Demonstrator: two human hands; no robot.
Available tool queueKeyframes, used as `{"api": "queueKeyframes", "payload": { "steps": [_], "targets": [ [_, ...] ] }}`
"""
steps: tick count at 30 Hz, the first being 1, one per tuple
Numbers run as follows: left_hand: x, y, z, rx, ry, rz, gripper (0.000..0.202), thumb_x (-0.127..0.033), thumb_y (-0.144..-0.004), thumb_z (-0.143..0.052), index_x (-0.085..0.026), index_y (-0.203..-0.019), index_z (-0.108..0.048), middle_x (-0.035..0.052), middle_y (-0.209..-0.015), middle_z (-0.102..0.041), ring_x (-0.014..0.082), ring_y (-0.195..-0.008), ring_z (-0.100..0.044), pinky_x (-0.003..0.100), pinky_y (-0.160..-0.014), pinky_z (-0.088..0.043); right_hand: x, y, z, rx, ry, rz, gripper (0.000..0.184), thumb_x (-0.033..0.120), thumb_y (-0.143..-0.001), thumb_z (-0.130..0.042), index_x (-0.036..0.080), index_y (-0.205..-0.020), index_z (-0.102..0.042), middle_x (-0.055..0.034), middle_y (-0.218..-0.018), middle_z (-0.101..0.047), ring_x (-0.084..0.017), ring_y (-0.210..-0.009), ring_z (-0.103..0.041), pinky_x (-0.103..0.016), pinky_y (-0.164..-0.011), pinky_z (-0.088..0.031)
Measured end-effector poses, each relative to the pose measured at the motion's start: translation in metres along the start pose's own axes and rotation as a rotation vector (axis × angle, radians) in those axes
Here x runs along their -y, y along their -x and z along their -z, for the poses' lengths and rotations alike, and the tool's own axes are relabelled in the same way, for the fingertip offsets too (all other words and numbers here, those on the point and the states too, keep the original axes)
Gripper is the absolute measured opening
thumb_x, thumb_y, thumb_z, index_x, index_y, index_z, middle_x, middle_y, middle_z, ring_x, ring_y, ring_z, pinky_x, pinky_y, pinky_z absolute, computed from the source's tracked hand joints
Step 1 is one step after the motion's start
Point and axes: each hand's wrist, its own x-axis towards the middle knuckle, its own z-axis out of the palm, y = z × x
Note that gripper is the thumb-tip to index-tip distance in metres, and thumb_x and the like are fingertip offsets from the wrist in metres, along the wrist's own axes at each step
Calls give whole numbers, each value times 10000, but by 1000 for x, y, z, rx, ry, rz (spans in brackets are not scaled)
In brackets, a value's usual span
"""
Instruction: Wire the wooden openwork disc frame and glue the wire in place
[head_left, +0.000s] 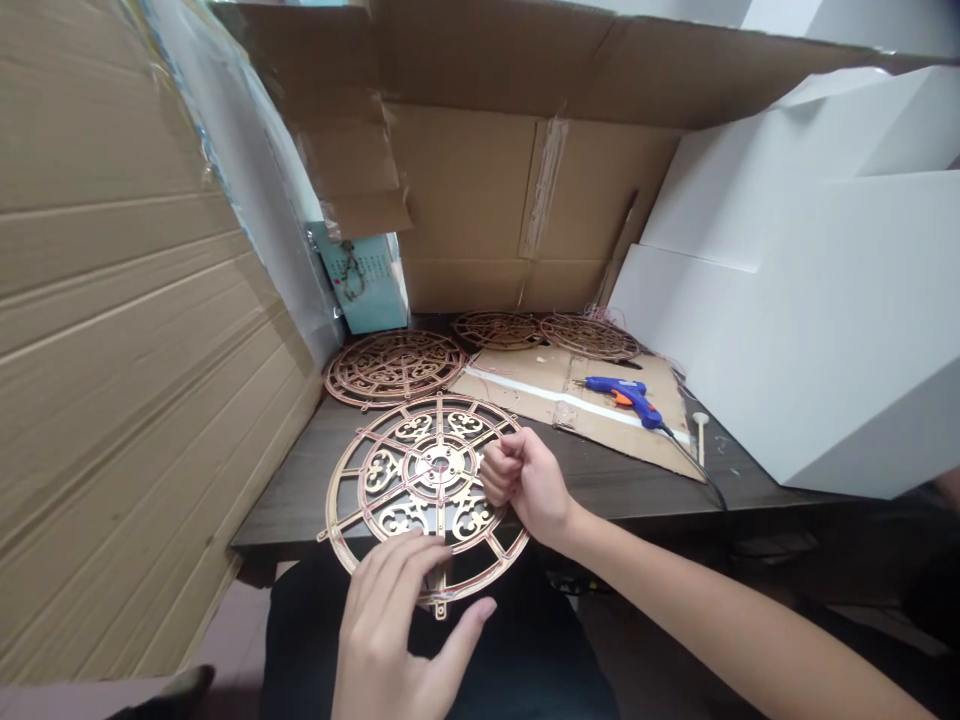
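Note:
A round openwork disc [442,466] with scroll ornaments, spokes and small tabs on its rim lies at the near edge of the dark table, its front part jutting over my lap. Over its near left rim, my left hand [397,615] is open, fingers stretched out and thumb apart. My right hand [532,485] is curled into a fist above the right side of the disc. What its fingers hold, if anything, is hidden.
More openwork discs [394,365] lie farther back on the table. A blue glue gun [626,395] rests on a cardboard sheet [517,370], near a white stick with a round head [700,425]. Cardboard walls [465,190], a light-blue box [367,285] and white boxes [780,300] surround the table.

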Motion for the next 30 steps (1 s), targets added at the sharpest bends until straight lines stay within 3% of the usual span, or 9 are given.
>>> {"api": "queueKeyframes", "payload": {
  "steps": [13,20,24,30],
  "targets": [
    [42,-18,27,195,94,-93,277,-268,-864,-688,-267,-1111,-563,49,-1199,-622,222,-1196,-548,354,-989,-471,15,7,-11,194,82,-43,353,343,-762,-441,247,-503,-220,69,-473,-160,-92,-429,-126,-267,-435,-109],
    [44,-22,26,92,29,-84,265,-311,-821,-741,-233,-966,-534,62,-1066,-616,239,-1102,-571,371,-923,-479,22,5,-8,249,99,-85,327,333,-762,-420,252,-503,-236,71,-476,-159,-96,-429,-132,-268,-431,-129],
    [42,-8,21,30,39,-76,266,-281,-831,-737,-216,-1007,-548,87,-1130,-590,239,-1158,-557,365,-964,-476,18,12,-7,271,89,-2,344,322,-786,-418,252,-511,-222,71,-477,-151,-96,-435,-125,-267,-437,-126],
    [40,14,13,-22,11,-123,301,-160,-823,-711,-231,-1081,-575,100,-1225,-578,264,-1275,-521,410,-1073,-454,-9,33,-3,218,204,169,350,284,-844,-392,242,-537,-230,55,-502,-165,-106,-472,-146,-289,-481,-130]
  ]
}}
